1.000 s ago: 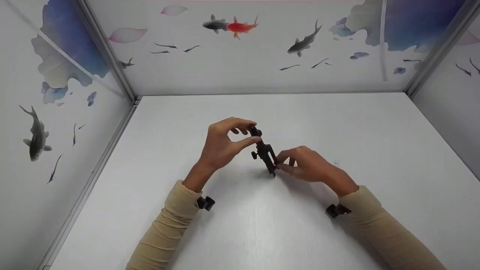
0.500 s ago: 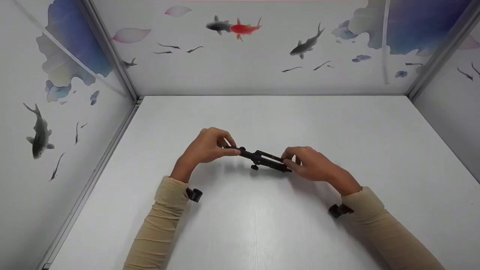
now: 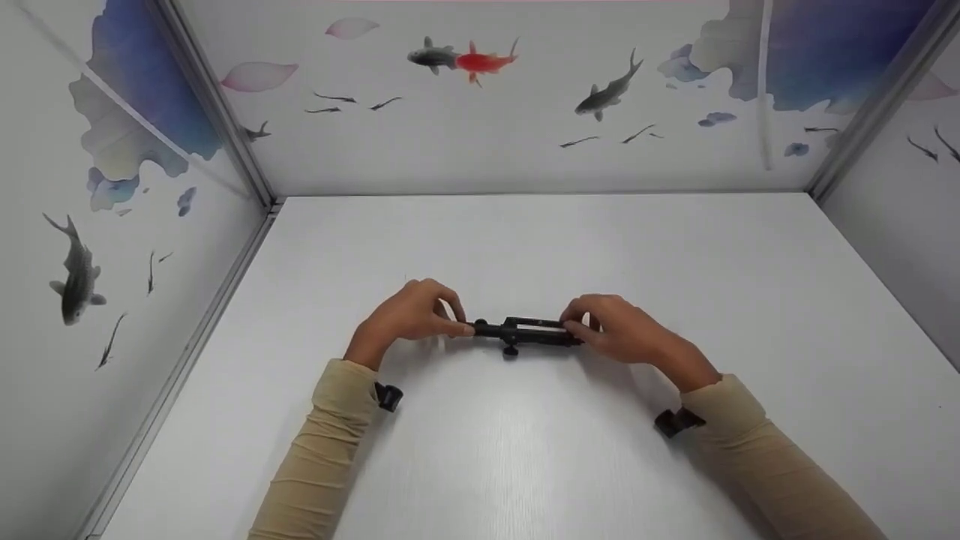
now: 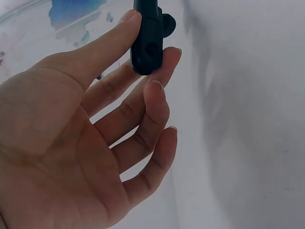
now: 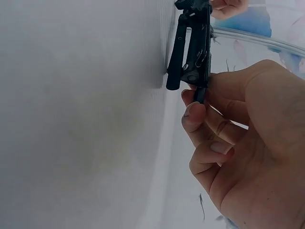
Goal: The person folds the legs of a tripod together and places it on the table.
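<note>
A small black tripod (image 3: 540, 338), its legs folded along its length, lies nearly level between both hands in the head view. My left hand (image 3: 409, 311) pinches its left end between thumb and fingers; in the left wrist view that rounded black end (image 4: 147, 50) sits at the fingertips, with the other fingers loosely bent. A knob (image 3: 511, 351) sticks out on the near side of the tripod. At the right end, my right hand (image 3: 619, 330) pinches one leg tip. From the right wrist view, the legs (image 5: 176, 59) stand slightly apart; the fingertips partly hide the gripped tip.
The white tabletop (image 3: 480, 450) spreads around both hands. Printed panels with fish wall in the back (image 3: 480, 142) and the left side (image 3: 135, 247), joined by metal corner rails (image 3: 217, 105). A small black camera mount sits on each wrist.
The tripod has swung from steeply slanted to level as my left hand moved left and down toward me with its end. My right hand has barely moved, keeping its pinch on the leg.
</note>
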### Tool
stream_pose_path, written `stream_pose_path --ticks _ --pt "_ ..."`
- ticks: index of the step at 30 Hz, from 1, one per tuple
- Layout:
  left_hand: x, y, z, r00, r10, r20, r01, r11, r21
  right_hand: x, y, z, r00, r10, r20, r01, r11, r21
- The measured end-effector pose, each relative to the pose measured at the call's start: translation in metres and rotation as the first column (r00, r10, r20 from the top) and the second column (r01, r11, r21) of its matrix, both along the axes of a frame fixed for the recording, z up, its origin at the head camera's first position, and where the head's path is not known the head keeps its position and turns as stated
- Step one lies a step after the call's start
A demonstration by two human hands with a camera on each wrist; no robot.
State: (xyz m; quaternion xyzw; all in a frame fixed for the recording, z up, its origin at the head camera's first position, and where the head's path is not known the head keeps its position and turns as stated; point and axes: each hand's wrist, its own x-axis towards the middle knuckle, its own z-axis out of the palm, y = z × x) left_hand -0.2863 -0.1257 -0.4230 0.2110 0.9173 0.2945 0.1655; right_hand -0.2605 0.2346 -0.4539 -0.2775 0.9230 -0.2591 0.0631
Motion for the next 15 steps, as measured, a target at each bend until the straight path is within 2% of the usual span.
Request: stream_pose_path --ticks 9,15 --pt "0.0010 -0.0005 -0.0063 0.998 0.011 0.062 -0.011 1.000 0.002 0.0010 -0.0010 -0.0037 1.000 -0.007 0.010 0.007 1.000 -0.015" --pt "-0.0006 0.0011 -0.0045 0.998 0.014 0.065 -0.015 1.000 0.012 -0.0005 0.0023 -0.0008 1.000 -0.007 0.008 0.007 1.000 -0.019"
